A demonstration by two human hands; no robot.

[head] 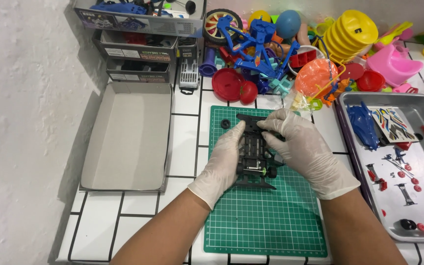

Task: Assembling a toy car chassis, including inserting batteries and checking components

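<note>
While gloved fingers hid its middle, the black toy car chassis lay on the green cutting mat. Curled loosely, the left hand cupped its side; the right hand pinched its front end. A loose black wheel sat nearby. Beyond on the tabletop, the metal tray was cut off at the frame's edge.
</note>
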